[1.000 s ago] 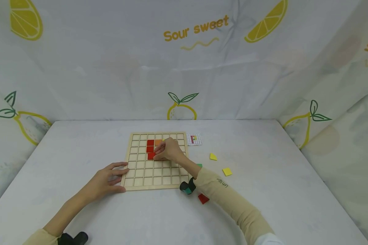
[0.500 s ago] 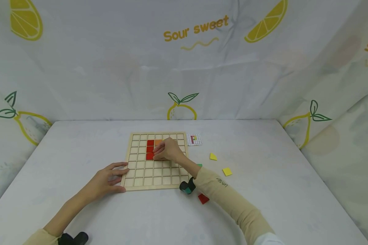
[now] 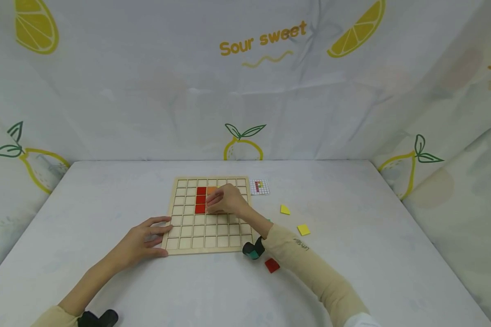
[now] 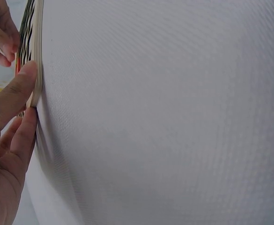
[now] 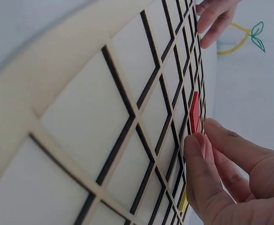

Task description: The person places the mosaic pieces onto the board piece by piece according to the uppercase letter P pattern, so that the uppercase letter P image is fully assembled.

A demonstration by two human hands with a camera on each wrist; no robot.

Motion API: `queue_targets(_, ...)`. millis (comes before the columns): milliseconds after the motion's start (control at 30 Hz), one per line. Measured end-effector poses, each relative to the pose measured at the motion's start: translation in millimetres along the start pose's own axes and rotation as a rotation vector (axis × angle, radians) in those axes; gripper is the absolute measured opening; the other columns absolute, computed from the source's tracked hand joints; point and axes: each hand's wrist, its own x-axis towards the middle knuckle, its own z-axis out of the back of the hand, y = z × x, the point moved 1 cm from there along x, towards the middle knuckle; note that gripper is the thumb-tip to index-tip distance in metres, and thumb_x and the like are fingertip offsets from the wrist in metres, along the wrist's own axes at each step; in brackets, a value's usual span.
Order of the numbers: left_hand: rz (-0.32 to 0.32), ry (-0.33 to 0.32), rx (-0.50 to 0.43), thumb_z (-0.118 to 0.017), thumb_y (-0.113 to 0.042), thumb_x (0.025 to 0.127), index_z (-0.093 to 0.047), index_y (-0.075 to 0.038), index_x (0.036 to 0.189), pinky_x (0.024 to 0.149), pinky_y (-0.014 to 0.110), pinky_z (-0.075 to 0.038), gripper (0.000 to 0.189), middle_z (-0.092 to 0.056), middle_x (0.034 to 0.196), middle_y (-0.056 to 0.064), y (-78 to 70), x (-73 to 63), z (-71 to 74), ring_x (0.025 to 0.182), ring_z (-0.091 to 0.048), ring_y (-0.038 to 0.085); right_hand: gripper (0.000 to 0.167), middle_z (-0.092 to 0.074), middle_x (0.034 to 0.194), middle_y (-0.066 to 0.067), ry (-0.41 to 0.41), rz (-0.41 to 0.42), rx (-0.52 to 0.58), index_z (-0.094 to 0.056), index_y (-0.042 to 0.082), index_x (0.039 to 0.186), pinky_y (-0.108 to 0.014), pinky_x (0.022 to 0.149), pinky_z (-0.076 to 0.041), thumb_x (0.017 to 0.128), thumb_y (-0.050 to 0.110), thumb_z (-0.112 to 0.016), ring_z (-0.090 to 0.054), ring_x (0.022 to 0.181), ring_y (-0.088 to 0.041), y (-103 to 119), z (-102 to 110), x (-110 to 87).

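A wooden grid board (image 3: pixel 187 243) lies on the table, with a column of red tiles (image 3: pixel 200 200) in its squares. An orange tile (image 3: pixel 211 190) sits beside the top red one, partly covered by my right hand (image 3: pixel 227 202). That hand hovers low over the board, its bent fingertips right at the lowest red tile (image 5: pixel 195 110) in the right wrist view; no tile shows between them. My left hand (image 3: pixel 141 240) touches the board's near left corner, fingers on the left side and thumb at the front. The left wrist view shows its thumb (image 4: pixel 19 86) against the wooden rim.
A small pattern card (image 3: pixel 259 186) lies at the board's right. Two yellow tiles (image 3: pixel 303 230) are farther right, and a loose red tile (image 3: pixel 272 265) lies close to the right sleeve (image 3: pixel 307 268). A white cloth with lemon prints hangs behind the table.
The lowest red tile has settled square under the others. My right hand has shifted slightly right, off that tile. My left hand stays put.
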Motion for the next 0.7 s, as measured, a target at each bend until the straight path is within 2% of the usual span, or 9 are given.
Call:
queue_targets(167,-0.003,0.001,0.001,-0.082,-0.011,0.073,-0.056,0.015,0.123,0.089,0.029,-0.056,0.062,-0.038,0.142,0.027,-2.4,1.0,-0.1,0.117,-0.053,0.044,0.023,-0.072,0.095,-0.014,0.030,-0.007,0.090,-0.069,-0.005,0.105,-0.024,0.076,-0.061,0.082,-0.001,-0.073,-0.069,0.084,-0.017,-7,14,-9.6)
queue_targets(267,0.001,0.002,-0.004,-0.082,-0.010,0.072,-0.056,0.015,0.123,0.089,0.029,-0.056,0.062,-0.038,0.142,0.026,-3.9,1.2,-0.9,0.118,-0.052,0.044,0.026,-0.070,0.100,-0.015,0.048,-0.006,0.133,-0.067,-0.005,0.110,-0.025,0.081,-0.060,0.085,0.001,-0.071,-0.068,0.086,-0.016,-12,26,-19.9)
queue_targets(367,0.002,0.000,-0.008,-0.082,-0.010,0.072,-0.056,0.015,0.123,0.089,0.029,-0.056,0.063,-0.038,0.142,0.026,-4.4,1.1,-1.9,0.119,-0.051,0.044,0.029,-0.068,0.105,-0.016,0.080,-0.028,0.201,-0.065,-0.005,0.115,-0.031,0.085,-0.060,0.087,0.002,-0.069,-0.067,0.088,-0.018,-19,39,-33.9)
queue_targets(500,-0.002,-0.003,-0.004,-0.082,-0.010,0.072,-0.056,0.015,0.123,0.089,0.030,-0.056,0.063,-0.038,0.142,0.026,-3.3,0.6,-1.9,0.119,-0.051,0.044,0.031,-0.066,0.109,-0.016,0.111,-0.056,0.219,-0.063,-0.004,0.118,-0.032,0.086,-0.059,0.088,0.006,-0.069,-0.066,0.091,-0.018,-34,57,-54.4)
queue_targets(700,-0.025,-0.005,-0.006,-0.082,-0.012,0.072,-0.056,0.015,0.122,0.090,0.031,-0.055,0.063,-0.038,0.142,0.026,-1.3,-0.4,-1.6,0.119,-0.051,0.044,0.037,-0.063,0.119,-0.019,0.150,-0.051,0.238,-0.060,-0.005,0.123,-0.032,0.087,-0.059,0.089,0.006,-0.069,-0.066,0.094,-0.018,-58,80,-85.0)
